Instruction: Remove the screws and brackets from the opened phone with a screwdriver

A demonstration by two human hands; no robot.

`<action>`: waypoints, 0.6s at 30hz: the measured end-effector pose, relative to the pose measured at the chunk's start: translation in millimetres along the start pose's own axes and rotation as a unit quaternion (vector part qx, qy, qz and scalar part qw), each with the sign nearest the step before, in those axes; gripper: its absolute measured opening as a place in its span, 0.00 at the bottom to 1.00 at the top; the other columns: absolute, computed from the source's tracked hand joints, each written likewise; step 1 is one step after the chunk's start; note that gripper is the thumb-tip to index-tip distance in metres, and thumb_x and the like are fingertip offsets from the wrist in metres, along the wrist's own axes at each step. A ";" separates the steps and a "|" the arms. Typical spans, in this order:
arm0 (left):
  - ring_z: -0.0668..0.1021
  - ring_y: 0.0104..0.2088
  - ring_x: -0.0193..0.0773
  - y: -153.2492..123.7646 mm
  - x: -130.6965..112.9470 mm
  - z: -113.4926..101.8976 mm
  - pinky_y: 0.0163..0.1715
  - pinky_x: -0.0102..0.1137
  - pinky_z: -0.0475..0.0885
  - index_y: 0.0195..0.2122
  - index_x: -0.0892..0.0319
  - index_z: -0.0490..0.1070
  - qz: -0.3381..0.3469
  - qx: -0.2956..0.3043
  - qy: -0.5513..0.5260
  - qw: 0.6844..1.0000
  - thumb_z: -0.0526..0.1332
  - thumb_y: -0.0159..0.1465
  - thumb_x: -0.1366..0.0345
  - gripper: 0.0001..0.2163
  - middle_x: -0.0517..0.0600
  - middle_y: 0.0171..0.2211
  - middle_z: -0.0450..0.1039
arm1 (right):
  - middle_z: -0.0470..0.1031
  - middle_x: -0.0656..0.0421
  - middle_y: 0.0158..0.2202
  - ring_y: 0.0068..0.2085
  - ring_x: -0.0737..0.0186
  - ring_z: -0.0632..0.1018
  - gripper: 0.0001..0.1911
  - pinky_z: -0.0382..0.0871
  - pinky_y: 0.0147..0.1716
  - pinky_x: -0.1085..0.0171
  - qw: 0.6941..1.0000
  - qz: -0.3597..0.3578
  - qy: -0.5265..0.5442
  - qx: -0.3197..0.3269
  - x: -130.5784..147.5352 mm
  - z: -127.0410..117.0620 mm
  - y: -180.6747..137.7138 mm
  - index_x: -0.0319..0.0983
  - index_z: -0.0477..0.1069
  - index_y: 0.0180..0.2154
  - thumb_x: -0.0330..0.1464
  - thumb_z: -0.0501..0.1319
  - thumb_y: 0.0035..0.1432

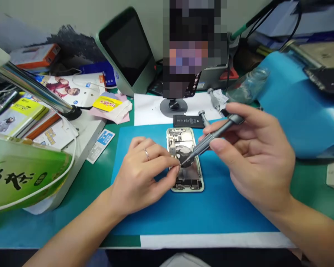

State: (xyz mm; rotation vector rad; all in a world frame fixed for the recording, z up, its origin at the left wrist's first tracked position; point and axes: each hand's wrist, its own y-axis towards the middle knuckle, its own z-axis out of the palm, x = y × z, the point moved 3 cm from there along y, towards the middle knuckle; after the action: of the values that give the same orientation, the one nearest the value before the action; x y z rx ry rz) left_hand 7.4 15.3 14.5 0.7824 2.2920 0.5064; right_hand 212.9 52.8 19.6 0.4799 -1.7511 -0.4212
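An opened phone [183, 137] lies on the blue mat, its inner parts and green-white frame showing. In my right hand [258, 155] a grey precision screwdriver [208, 141] slants down to the left over the phone. Its thin tip meets the fingertips of my left hand [147, 170], which wears a ring. Thumb and forefinger of that hand are pinched together above the phone's left side; whatever tiny thing sits between them is too small to make out. Behind the phone rests a black battery [187, 121], with a second screwdriver [203, 116] beside it.
The blue mat [144, 218] covers the green table. A phone on a round stand [173, 107], partly pixelated, stands on white paper at the back. Another grey screwdriver [215, 102] lies there. A green bag [25, 174] and a lamp pole [36, 87] occupy the left, a blue sheet [284, 107] the right.
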 end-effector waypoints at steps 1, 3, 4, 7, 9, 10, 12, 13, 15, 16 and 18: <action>0.77 0.33 0.34 0.0 -0.2 0.5 0.40 0.38 0.65 0.39 0.57 0.79 -0.004 -0.005 -0.007 1.000 0.66 0.68 0.72 0.04 0.45 0.34 0.81 | 0.81 0.62 0.43 0.42 0.71 0.83 0.25 0.82 0.35 0.73 1.000 0.013 0.000 -0.001 -0.2 -0.8 -0.3 0.50 0.71 0.59 0.27 0.68 0.63; 0.78 0.33 0.34 0.2 -0.6 1.8 0.40 0.38 0.65 0.40 0.57 0.79 -0.007 -0.011 -0.023 1.000 0.66 0.68 0.73 0.05 0.45 0.34 0.81 | 0.82 0.62 0.43 0.42 0.70 0.83 0.24 0.77 0.28 0.74 0.999 0.035 0.003 -0.003 -0.6 -1.9 -1.3 0.51 0.71 0.59 0.28 0.67 0.63; 0.77 0.33 0.34 0.4 -0.7 2.4 0.41 0.38 0.65 0.39 0.57 0.79 -0.009 -0.014 -0.028 0.999 0.66 0.68 0.73 0.05 0.45 0.34 0.81 | 0.82 0.62 0.43 0.42 0.70 0.83 0.24 0.76 0.27 0.75 0.999 0.042 0.007 -0.004 -0.7 -2.3 -1.8 0.52 0.72 0.58 0.28 0.67 0.64; 0.76 0.32 0.34 1.5 -1.4 3.4 0.40 0.38 0.64 0.38 0.56 0.78 -0.007 -0.022 -0.033 0.999 0.65 0.68 0.73 0.05 0.44 0.32 0.81 | 0.82 0.63 0.43 0.42 0.72 0.83 0.24 0.77 0.28 0.77 0.999 0.050 0.021 -0.005 -0.4 -2.8 -3.1 0.55 0.71 0.59 0.29 0.66 0.64; 0.76 0.32 0.34 2.1 -1.7 3.6 0.39 0.37 0.64 0.38 0.56 0.78 -0.008 -0.024 -0.036 0.999 0.65 0.68 0.74 0.06 0.44 0.32 0.81 | 0.82 0.64 0.43 0.43 0.72 0.84 0.24 0.79 0.31 0.77 0.998 0.050 0.024 -0.006 0.1 -3.1 -3.2 0.55 0.71 0.59 0.30 0.66 0.65; 0.76 0.31 0.34 2.3 -1.8 3.7 0.39 0.37 0.64 0.38 0.56 0.78 -0.011 -0.024 -0.037 0.999 0.65 0.68 0.74 0.06 0.44 0.32 0.81 | 0.82 0.64 0.43 0.43 0.72 0.84 0.24 0.80 0.32 0.77 0.998 0.051 0.024 -0.006 0.3 -3.1 -3.0 0.54 0.71 0.59 0.30 0.66 0.65; 0.75 0.31 0.33 2.5 -2.1 3.9 0.39 0.37 0.64 0.37 0.56 0.78 -0.014 -0.025 -0.041 0.999 0.65 0.68 0.75 0.06 0.43 0.32 0.81 | 0.82 0.64 0.43 0.43 0.72 0.84 0.23 0.80 0.32 0.77 0.998 0.051 0.024 -0.007 0.4 -3.1 -2.4 0.54 0.71 0.59 0.30 0.67 0.65; 0.75 0.31 0.33 2.6 -2.2 3.9 0.39 0.37 0.64 0.37 0.56 0.78 -0.015 -0.026 -0.042 0.999 0.65 0.67 0.75 0.07 0.43 0.32 0.80 | 0.82 0.64 0.43 0.42 0.72 0.84 0.23 0.79 0.31 0.78 0.998 0.054 0.024 -0.007 0.0 -3.1 -2.1 0.54 0.71 0.59 0.30 0.67 0.65; 0.75 0.32 0.33 2.6 -2.6 4.1 0.39 0.37 0.64 0.37 0.56 0.77 -0.014 -0.029 -0.046 0.998 0.65 0.67 0.75 0.07 0.43 0.32 0.80 | 0.82 0.64 0.43 0.42 0.73 0.84 0.23 0.78 0.30 0.79 0.998 0.056 0.023 -0.008 -1.1 -2.9 -2.0 0.54 0.71 0.59 0.30 0.67 0.64; 0.75 0.32 0.33 2.7 -2.7 4.2 0.39 0.37 0.64 0.37 0.56 0.77 -0.014 -0.030 -0.048 0.998 0.65 0.67 0.76 0.07 0.42 0.32 0.80 | 0.82 0.64 0.43 0.42 0.73 0.84 0.23 0.77 0.29 0.79 0.998 0.057 0.024 -0.009 -1.9 -2.9 -2.2 0.54 0.71 0.59 0.31 0.67 0.64; 0.75 0.32 0.32 2.7 -2.7 4.5 0.40 0.37 0.64 0.36 0.56 0.77 -0.016 -0.030 -0.050 0.998 0.65 0.67 0.76 0.07 0.42 0.31 0.80 | 0.82 0.63 0.43 0.41 0.72 0.84 0.23 0.77 0.28 0.78 0.998 0.059 0.021 -0.012 -3.1 -3.2 -2.8 0.53 0.71 0.58 0.31 0.67 0.64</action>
State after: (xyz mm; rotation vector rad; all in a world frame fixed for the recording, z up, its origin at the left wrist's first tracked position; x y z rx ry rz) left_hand 13.2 16.2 14.0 0.7241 2.1832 0.5074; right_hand 216.9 51.9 16.3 0.3633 -1.7220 -0.3459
